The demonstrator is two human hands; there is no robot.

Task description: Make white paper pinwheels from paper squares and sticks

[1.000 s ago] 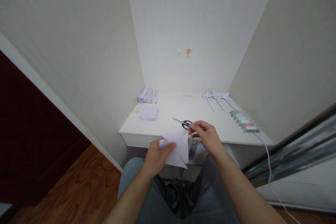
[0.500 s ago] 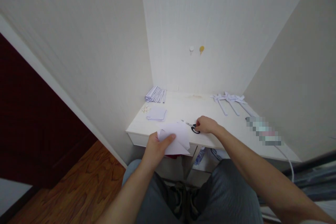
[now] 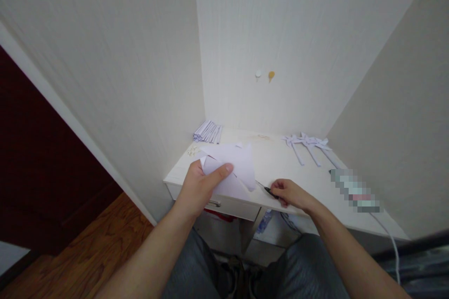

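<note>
My left hand point(image 3: 203, 187) grips a white paper square point(image 3: 242, 163) with slits cut in from its corners, thumb on top, held above the front of the desk. My right hand point(image 3: 287, 192) is closed on the black handles of the scissors point(image 3: 268, 190). Their thin blades point left toward the paper's right edge, seen nearly edge-on. The paper covers most of the stack of sheets that lay behind it on the desk.
A bundle of rolled paper sticks point(image 3: 207, 131) lies at the desk's back left, with small pale bits point(image 3: 192, 150) in front. Several paper pinwheels point(image 3: 305, 142) rest at the back right. A blurred-out item point(image 3: 354, 190) with a white cable point(image 3: 391, 238) lies at the right. Below is a drawer point(image 3: 231, 207).
My right hand has picked the scissors up off the desk and drawn them nearer. My left hand has raised and turned the paper, now over the stack of sheets. The view has shifted slightly.
</note>
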